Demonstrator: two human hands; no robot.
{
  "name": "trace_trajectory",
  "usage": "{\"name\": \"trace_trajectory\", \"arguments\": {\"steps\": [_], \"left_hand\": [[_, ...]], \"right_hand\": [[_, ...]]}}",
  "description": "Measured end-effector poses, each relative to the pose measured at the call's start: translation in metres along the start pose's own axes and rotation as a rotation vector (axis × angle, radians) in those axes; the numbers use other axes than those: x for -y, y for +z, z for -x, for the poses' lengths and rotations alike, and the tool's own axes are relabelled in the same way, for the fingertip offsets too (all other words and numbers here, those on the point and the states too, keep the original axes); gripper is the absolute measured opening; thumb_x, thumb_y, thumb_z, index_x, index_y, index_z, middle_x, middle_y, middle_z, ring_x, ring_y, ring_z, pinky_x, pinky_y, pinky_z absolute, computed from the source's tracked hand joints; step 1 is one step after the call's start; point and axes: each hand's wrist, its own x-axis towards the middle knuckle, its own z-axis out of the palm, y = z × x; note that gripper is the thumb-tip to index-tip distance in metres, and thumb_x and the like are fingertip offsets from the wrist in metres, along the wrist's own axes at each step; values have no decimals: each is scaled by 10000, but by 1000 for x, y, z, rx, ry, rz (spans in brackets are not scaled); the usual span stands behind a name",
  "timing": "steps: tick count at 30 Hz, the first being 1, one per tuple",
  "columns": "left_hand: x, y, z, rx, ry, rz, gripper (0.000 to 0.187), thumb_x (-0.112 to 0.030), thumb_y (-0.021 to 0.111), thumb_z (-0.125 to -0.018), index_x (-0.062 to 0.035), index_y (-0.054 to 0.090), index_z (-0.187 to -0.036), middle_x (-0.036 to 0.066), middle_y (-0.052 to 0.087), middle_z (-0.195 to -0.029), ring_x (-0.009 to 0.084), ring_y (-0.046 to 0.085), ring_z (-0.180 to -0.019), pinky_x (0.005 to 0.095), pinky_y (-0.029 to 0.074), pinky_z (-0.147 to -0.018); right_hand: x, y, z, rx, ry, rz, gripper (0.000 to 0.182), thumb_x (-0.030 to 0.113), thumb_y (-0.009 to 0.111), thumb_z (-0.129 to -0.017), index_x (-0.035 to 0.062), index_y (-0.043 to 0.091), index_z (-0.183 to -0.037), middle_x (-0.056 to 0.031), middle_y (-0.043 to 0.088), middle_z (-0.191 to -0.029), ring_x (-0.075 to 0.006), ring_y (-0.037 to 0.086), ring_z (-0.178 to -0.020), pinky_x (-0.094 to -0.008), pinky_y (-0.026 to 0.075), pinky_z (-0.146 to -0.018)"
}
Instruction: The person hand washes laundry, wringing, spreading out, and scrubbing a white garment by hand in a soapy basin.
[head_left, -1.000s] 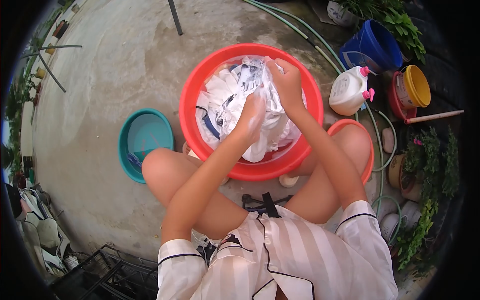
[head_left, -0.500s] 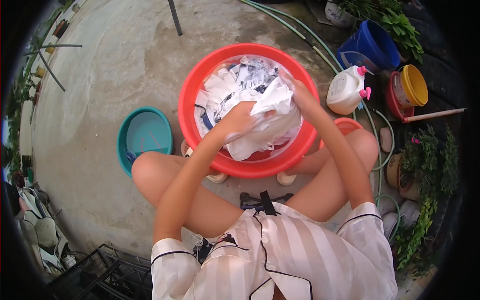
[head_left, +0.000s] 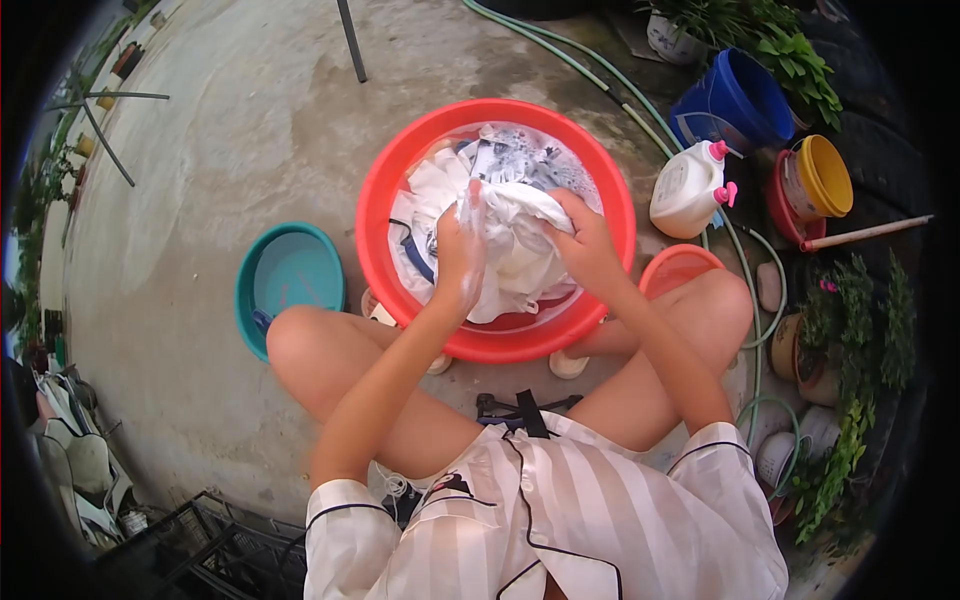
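Note:
A large red basin stands between my feet, filled with soapy water and wet clothes. My left hand is at the left side of a bunched white garment, its wet fingers pointing upward and pressed along the cloth. My right hand pinches the garment's upper right edge between thumb and fingers. The cloth is raised and spread between both hands, over the basin. Beneath it lie more white clothes, some with dark trim, and a patterned dark-and-white piece covered in suds.
A teal basin with water is at left. On the right are a detergent jug with pink caps, a smaller red basin, a blue bucket, a yellow bucket, a green hose and potted plants.
Both hands have shifted: the left has turned upright at the garment's left side, and the right has come lower and nearer to me. The white cloth is now spread out more between them.

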Motion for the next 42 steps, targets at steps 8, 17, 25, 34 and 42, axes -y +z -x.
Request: {"name": "trace_trajectory", "arguments": {"steps": [8,17,25,34,42], "left_hand": [[22,9,-1,101,-217,595,223,-260,488,-913,-89,522,-775,-31,485,-677,58,459,-594,229,378,-530],[13,32,16,77,-263,267,297,-293,471,-924,-58,562,-766,-39,463,-619,42,385,-496,217,283,-421],[71,19,-24,159,-260,544,278,-245,450,-936,-170,413,-670,-75,301,-583,31,330,-489,228,299,-430],[22,33,4,100,-411,456,279,-278,419,-933,-47,540,-1033,9,560,-866,84,544,-755,221,440,-658],[70,8,-21,228,-371,794,143,-212,415,-936,-110,511,-908,-29,468,-716,48,478,-630,230,422,-541]], "right_hand": [[10,27,16,-74,-629,510,248,196,680,-717,19,520,-649,-90,486,-514,-291,495,-450,-326,385,-419],[-19,26,-24,-361,114,-131,401,186,653,-778,-14,409,-530,-97,392,-474,-224,360,-444,-311,303,-431],[-1,37,4,-23,-718,437,398,202,719,-687,48,410,-489,-65,391,-463,-227,420,-399,-334,301,-400],[-28,26,-31,-323,4,13,359,152,684,-736,-4,433,-532,-88,420,-476,-252,393,-408,-317,307,-416],[-10,34,4,-34,-632,396,328,115,701,-690,24,433,-524,-78,398,-480,-237,395,-402,-313,285,-392]]}}
